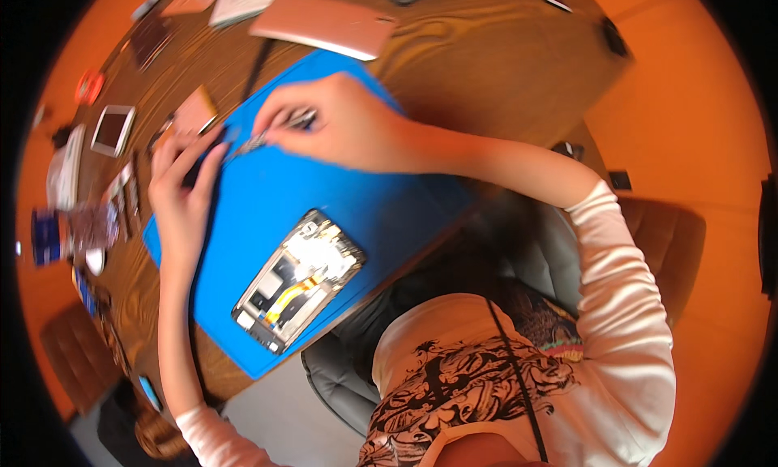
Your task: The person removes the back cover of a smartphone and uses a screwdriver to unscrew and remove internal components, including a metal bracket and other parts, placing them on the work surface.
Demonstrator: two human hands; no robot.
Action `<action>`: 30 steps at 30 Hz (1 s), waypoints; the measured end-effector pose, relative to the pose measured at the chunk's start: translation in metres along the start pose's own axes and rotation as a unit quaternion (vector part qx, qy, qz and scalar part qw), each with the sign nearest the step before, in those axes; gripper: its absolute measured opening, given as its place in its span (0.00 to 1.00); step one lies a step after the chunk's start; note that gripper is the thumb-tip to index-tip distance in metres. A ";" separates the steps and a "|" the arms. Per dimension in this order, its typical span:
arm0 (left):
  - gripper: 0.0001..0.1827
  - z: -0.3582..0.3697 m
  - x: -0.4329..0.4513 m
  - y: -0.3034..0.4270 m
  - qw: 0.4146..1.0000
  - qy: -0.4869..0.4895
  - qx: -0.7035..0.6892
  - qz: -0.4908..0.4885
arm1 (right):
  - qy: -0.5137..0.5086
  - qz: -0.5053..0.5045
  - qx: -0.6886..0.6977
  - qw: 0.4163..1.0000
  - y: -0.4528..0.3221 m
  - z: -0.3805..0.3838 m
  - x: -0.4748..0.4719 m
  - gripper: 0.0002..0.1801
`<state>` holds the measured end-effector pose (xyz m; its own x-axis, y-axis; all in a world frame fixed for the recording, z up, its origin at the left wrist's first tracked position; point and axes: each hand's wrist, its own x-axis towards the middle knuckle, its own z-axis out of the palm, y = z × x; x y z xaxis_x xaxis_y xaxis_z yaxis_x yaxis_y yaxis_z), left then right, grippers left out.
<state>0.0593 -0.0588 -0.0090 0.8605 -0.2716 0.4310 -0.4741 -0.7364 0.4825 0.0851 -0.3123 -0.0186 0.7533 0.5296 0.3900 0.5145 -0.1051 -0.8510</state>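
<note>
An opened smartphone lies slantwise on the blue work mat, its circuit board and a yellow flex cable exposed. Over the far left part of the mat, my right hand grips a slim metal tool, blurred and perhaps tweezers. Its tip points at the fingers of my left hand, which is at the mat's left edge with thumb and forefinger close to that tip. Something dark shows under the left fingers; blur and shade hide whether they pinch it. Neither hand touches the phone.
At the mat's far side lies a pink, flat, closed device. Left on the wooden table are a white phone, a pinkish card-like piece, a red roll and a clear plastic bottle on its side.
</note>
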 end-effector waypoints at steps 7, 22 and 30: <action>0.14 -0.001 -0.003 -0.006 0.997 -0.007 -0.026 -0.067 | 0.022 -0.083 -0.237 0.968 -0.022 -0.002 -0.033 0.10; 0.13 -0.003 -0.007 -0.014 0.998 0.001 -0.010 -0.055 | 0.365 0.665 -0.411 0.506 0.092 -0.263 -0.440 0.49; 0.13 -0.004 -0.006 -0.013 0.999 0.020 0.013 -0.027 | 0.414 0.708 -0.376 0.430 0.174 -0.271 -0.521 0.54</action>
<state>0.0592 -0.0451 -0.0150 0.8764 -0.2067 0.4350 -0.4220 -0.7648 0.4869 -0.1065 -0.8342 -0.2747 0.2570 -0.9634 -0.0758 -0.9491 -0.2369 -0.2078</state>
